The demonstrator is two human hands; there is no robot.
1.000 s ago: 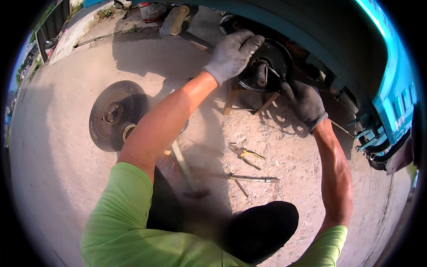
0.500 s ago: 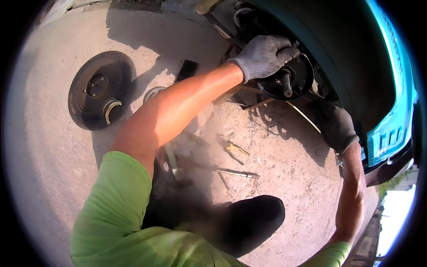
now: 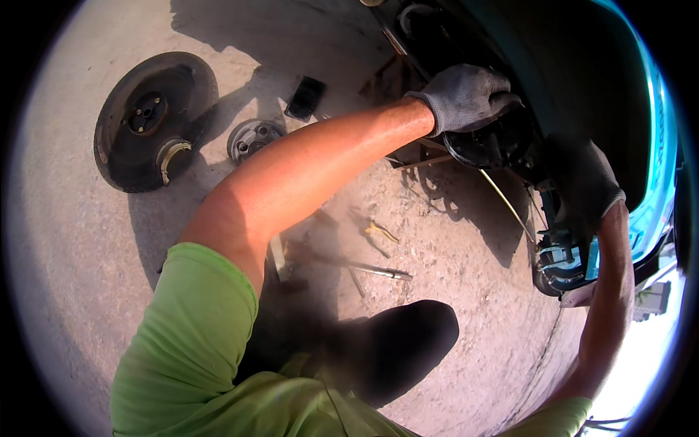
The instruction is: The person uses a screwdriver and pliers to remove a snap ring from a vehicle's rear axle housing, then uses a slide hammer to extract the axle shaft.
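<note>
My left hand (image 3: 470, 98), in a grey glove, curls its fingers over the upper edge of a black round plate (image 3: 480, 146) mounted under the turquoise vehicle body (image 3: 652, 218). My right hand (image 3: 582, 178), also gloved, is in deep shadow to the right of that plate; its fingers are too dark to make out. A thin metal rod (image 3: 502, 197) slants down beneath the plate.
On the concrete lie a dark wheel disc (image 3: 138, 87) at left, a metal hub (image 3: 247, 138), a dark rectangular object (image 3: 306, 97), pliers (image 3: 382, 231), a metal bar (image 3: 382, 271) and a smaller rod (image 3: 357, 282). A brown stand (image 3: 419, 164) is below the plate.
Both hands have moved rightward in view, my right one farther into shadow. The view has shifted: ground objects appear higher and farther left, and the plate farther right.
</note>
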